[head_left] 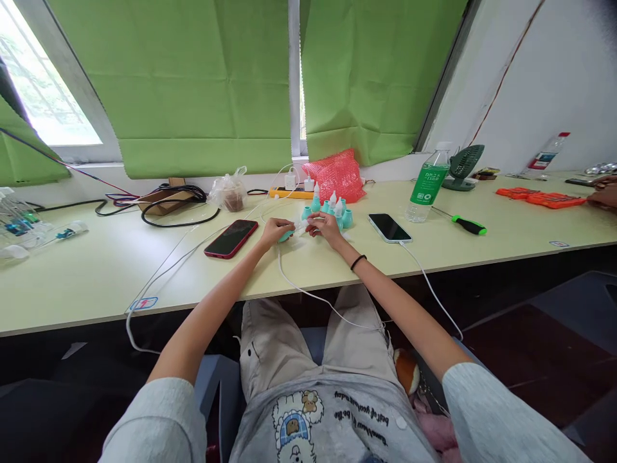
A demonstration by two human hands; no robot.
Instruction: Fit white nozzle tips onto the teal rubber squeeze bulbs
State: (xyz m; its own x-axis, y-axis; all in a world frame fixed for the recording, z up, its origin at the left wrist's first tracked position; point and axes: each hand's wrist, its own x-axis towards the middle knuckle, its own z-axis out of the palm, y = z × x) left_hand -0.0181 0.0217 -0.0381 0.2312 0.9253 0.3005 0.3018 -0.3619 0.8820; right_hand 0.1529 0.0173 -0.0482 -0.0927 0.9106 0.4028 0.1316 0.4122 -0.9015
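Note:
Over the table's front half, my left hand is closed around a small teal bulb, part of which shows under the fingers. My right hand pinches a small translucent piece right beside it; its exact shape is too small to tell. The two hands nearly touch. Just behind my right hand stands a cluster of several teal bulbs, some topped with white pointed nozzles. My right hand partly hides the cluster.
A red-cased phone lies left, a charging phone right. Beyond are a water bottle, a screwdriver, a small fan, pink bubble wrap and a power strip. White cables cross the table. Another person's hand is far right.

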